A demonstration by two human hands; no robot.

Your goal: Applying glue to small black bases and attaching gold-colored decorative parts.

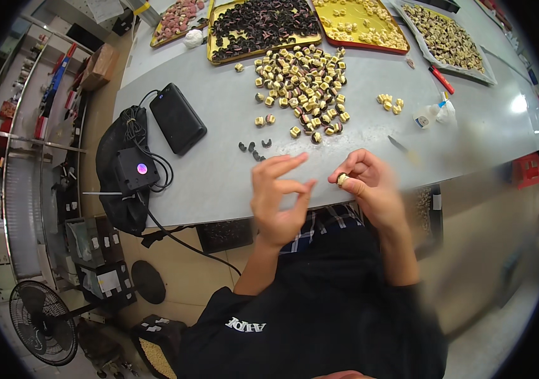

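Between the thumb and fingers of my right hand (374,192) is a small cream-and-dark block-like piece (343,180), held just over the table's near edge. My left hand (279,202) is raised to the left of it, several fingers stretched out, its thumb and forefinger tips close to each other; I see nothing in it. Small black curved pieces (255,151) lie just beyond my left fingertips. Farther off spreads a heap of similar cream, dark and pink pieces (301,82). A small knife (398,144) lies beyond my right hand.
Along the far side stand trays of black pieces (263,28), cream pieces (364,28), mixed pieces (446,41) and pink pieces (178,22). A small bottle (422,119) and red marker (441,80) lie right. A black box-shaped device (178,118) and cables (167,167) lie left.
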